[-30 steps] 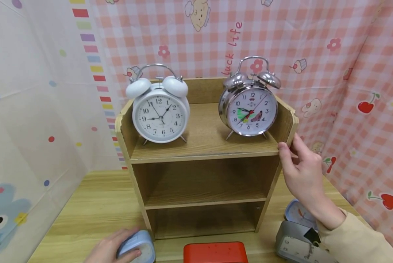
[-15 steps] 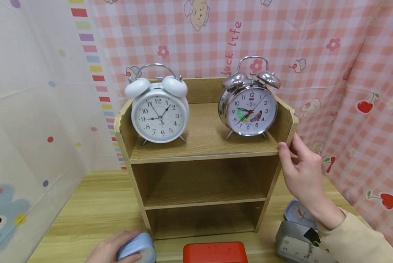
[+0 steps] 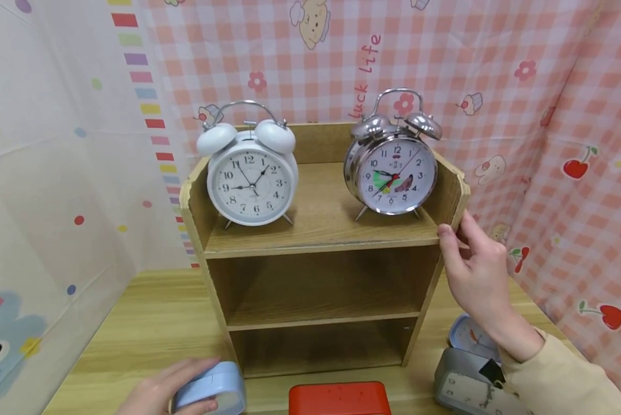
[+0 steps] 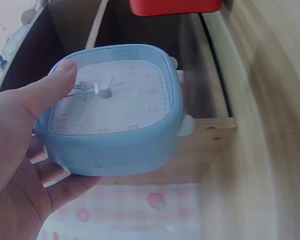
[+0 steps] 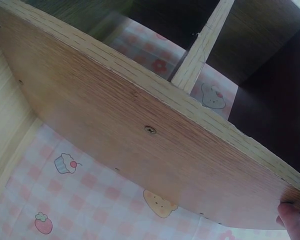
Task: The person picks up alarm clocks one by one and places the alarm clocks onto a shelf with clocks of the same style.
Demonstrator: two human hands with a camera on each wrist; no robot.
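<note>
My left hand [image 3: 160, 387] grips a light blue alarm clock [image 4: 112, 155] by its side. In the left wrist view the thumb lies on the clock's face and the other fingers curl beneath its body. My right hand [image 3: 478, 271] pinches the right side panel of a wooden shelf [image 3: 320, 249], thumb on the front edge and fingers outside. A white twin-bell alarm clock [image 3: 253, 187] stands at the left of the top shelf. To its right stands a silver twin-bell alarm clock [image 3: 397, 176].
A red object [image 3: 339, 397] sits before the shelf at the frame's bottom edge. On the right, partly behind the sleeve, are a grey clock [image 3: 463, 380] and a round blue clock [image 3: 471, 335]. Patterned cloth [image 3: 320, 75] hangs behind the wooden table [image 3: 144, 323].
My left hand has moved slightly left with the light blue clock, which appears tilted and a little higher. The right hand keeps its hold on the shelf.
</note>
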